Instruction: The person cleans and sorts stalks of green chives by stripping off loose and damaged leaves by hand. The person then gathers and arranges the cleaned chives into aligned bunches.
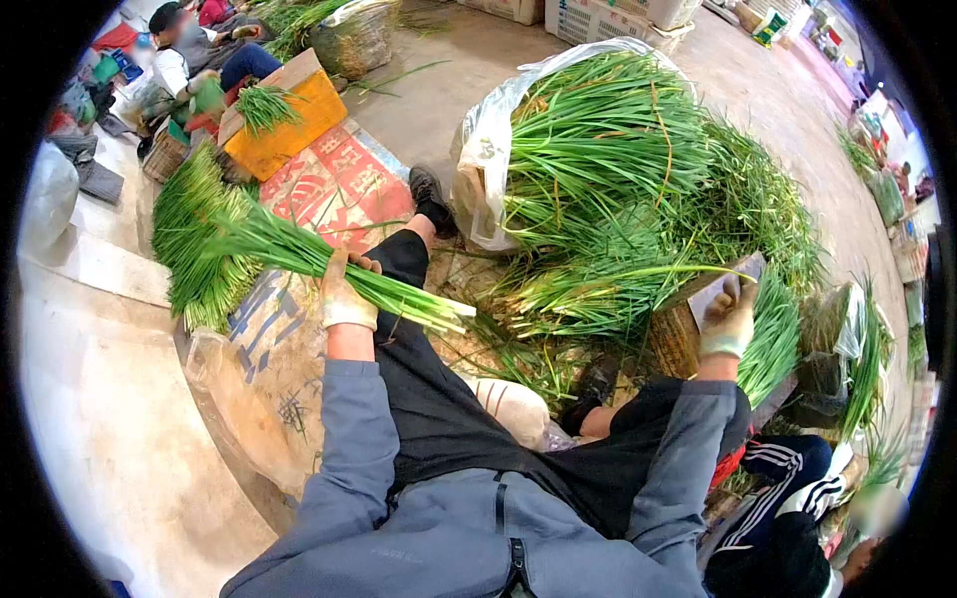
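Note:
My left hand [349, 294], in a pale work glove, is wrapped round a bunch of long green stalks [289, 244]; their pale cut ends point right, above my thigh. On the right my gloved right hand [730, 317] has its fingers pressed together on a single yellow-green leaf [688, 269], which stretches left over the pile. Between the hands lies a loose heap of stalks [588, 289] with pale ends toward me. Behind it a white plastic bag [481, 189] holds a large bundle of greens. A woven basket or block [675, 341] stands beside my right hand.
An orange box [299, 115] with greens on top stands at the upper left, beside stacked bunches [194, 239]. White crates [588, 22] are at the back. One person [199, 60] sits at the upper left, another [788, 498] at the lower right.

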{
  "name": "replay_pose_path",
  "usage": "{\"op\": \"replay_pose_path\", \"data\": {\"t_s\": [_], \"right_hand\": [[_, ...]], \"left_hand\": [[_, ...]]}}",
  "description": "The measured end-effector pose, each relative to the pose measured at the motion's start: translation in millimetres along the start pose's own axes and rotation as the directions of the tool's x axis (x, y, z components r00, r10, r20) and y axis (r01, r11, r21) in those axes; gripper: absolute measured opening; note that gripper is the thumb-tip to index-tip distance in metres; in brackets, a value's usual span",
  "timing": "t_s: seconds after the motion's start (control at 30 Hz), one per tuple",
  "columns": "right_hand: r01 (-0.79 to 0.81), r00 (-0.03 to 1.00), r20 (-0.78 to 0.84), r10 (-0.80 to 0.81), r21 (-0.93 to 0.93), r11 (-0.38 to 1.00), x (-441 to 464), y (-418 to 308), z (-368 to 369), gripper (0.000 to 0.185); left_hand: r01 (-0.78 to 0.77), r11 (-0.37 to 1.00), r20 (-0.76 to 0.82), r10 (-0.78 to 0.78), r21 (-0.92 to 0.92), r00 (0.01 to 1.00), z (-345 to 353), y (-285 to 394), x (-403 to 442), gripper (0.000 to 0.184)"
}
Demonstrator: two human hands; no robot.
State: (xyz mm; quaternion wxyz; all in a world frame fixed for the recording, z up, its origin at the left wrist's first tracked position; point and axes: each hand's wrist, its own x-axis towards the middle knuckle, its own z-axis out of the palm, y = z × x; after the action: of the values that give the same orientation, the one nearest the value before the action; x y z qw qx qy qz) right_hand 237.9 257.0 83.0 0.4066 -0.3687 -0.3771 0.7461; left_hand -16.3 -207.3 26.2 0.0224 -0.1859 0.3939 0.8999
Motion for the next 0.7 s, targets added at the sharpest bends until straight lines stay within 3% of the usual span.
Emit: {"op": "replay_pose_path", "data": {"t_s": [0.07,0.13,0.17,0.2,0.23,0.27,0.33,0.4,0.43,0.47,0.53,0.57,0.6,0.63,0.67,0.7], "right_hand": [[-0.189,0.979,-0.066,0.191,0.034,0.981,-11,1,11,0.038],[-0.205,0.923,0.215,0.319,-0.427,0.881,-50,48,28,0.032],[-0.103,0.819,0.375,0.434,-0.648,0.755,-79,68,41,0.033],[0.135,0.665,0.524,0.532,-0.785,0.605,-108,88,54,0.035],[0.39,0.485,0.639,0.597,-0.769,0.506,-137,108,67,0.039],[0.102,0.457,0.571,0.682,-0.795,0.597,-166,125,83,0.05],[-0.115,0.505,0.595,0.625,-0.671,0.732,-196,155,109,0.053],[-0.452,0.516,0.569,0.64,-0.454,0.768,-204,167,125,0.044],[-0.58,0.385,0.592,0.708,-0.441,0.685,-199,164,122,0.037],[-0.487,0.346,0.648,0.679,-0.495,0.72,-194,159,115,0.033],[-0.519,0.215,0.743,0.634,-0.463,0.718,-188,113,100,0.031],[-0.505,0.179,0.796,0.578,-0.429,0.749,-176,99,87,0.029],[-0.495,0.143,0.843,0.518,-0.393,0.775,-167,87,74,0.027],[-0.43,0.16,0.828,0.538,-0.432,0.793,-156,77,72,0.022],[-0.177,0.261,0.823,0.505,-0.474,0.863,-147,72,77,0.022],[0.02,0.444,0.76,0.474,-0.537,0.843,-143,81,80,0.024]], "left_hand": [[-0.003,0.99,0.025,0.006,-0.139,1.0,3,-8,4,0.021],[0.016,0.989,0.056,-0.008,-0.149,0.998,11,-21,-6,0.019],[0.013,0.98,0.064,-0.001,-0.199,0.998,20,-27,-17,0.018],[0.009,0.968,0.076,0.011,-0.251,0.997,28,-32,-24,0.016],[0.031,0.963,0.153,0.01,-0.268,0.988,27,-40,-24,0.016],[0.036,0.964,0.158,0.007,-0.265,0.987,29,-45,-28,0.016],[0.059,0.958,0.226,0.006,-0.28,0.974,39,-52,-45,0.017],[0.036,0.96,0.216,0.026,-0.278,0.976,49,-52,-60,0.017],[0.025,0.961,0.196,0.031,-0.274,0.98,50,-49,-59,0.017],[0.013,0.963,0.173,0.035,-0.27,0.984,50,-46,-58,0.017],[0.017,0.968,0.272,0.054,-0.248,0.961,25,-42,-28,0.017],[-0.022,0.964,0.147,0.063,-0.266,0.987,37,-34,-36,0.018],[-0.031,0.965,0.169,0.077,-0.259,0.983,33,-31,-33,0.017],[-0.025,0.965,0.129,0.061,-0.262,0.99,34,-30,-35,0.017],[-0.017,0.964,0.093,0.043,-0.264,0.995,37,-29,-37,0.017],[-0.01,0.964,0.1,0.038,-0.265,0.994,35,-31,-37,0.017]]}}
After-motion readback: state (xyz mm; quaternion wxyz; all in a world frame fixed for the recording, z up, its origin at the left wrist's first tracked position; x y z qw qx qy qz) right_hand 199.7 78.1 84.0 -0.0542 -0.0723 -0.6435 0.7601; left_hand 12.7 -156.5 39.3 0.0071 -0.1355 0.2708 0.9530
